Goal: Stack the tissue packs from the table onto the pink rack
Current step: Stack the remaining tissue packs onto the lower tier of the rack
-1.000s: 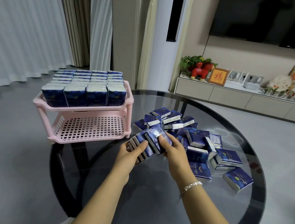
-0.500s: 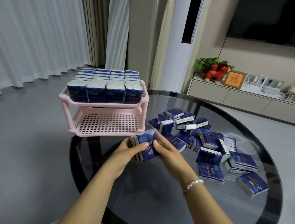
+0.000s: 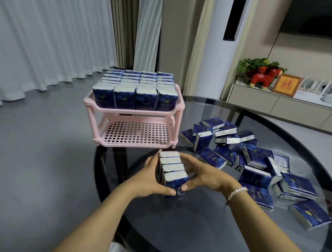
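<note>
Left hand (image 3: 152, 177) and right hand (image 3: 203, 174) squeeze four upright tissue packs (image 3: 172, 169); uneven pressure risks middle packs slipping before the rack (image 3: 109, 119) at 11 o'clock.

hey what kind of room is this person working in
Most likely a home living room: a dark wall-mounted TV hangs over a low media cabinet holding a red horse ornament and a framed picture, and long curtains reach the floor.
</note>
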{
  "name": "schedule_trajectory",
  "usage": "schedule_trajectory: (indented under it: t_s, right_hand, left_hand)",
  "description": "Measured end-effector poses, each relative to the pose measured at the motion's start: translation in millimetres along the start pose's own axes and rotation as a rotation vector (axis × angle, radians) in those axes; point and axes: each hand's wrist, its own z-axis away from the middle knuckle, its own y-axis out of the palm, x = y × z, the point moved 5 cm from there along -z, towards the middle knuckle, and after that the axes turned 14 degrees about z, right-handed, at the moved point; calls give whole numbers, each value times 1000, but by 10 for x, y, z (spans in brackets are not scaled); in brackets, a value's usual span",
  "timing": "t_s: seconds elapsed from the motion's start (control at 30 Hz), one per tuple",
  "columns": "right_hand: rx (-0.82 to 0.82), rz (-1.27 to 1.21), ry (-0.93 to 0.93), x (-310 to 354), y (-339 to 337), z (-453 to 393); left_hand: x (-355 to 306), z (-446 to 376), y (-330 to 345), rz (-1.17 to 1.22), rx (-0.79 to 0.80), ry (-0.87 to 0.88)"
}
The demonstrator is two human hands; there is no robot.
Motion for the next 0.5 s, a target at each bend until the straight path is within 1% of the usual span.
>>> schedule_trajectory:
  t_s: [0.1, 0.17, 0.27, 0.33, 0.37, 0.4, 0.5]
  right_hand:
    - [-44, -64, -46, -17, 2, -29]
    - [-57, -123, -68, -29, 10, -66]
    - [-68, -214, -96, -28, 19, -152]
    - [-116, -292, -95, -6, -20, -215]
    - [-187, -318, -82, 5, -58, -244]
    - [-299, -319, -60, 7, -110, -278]
    - [-707, -164, 67, -89, -228, -420]
  left_hand:
    - [10, -28, 67, 76, 4, 43]
    - [15, -40, 53, 126, -28, 59]
    - [-25, -77, -128, 103, -92, 39]
    - [-83, -106, -290, 95, -121, 52]
    - [-116, -132, -384, 90, -145, 64]
    - [-144, -167, -483, 78, -169, 72]
    - [-203, -357, -799, 39, -241, 77]
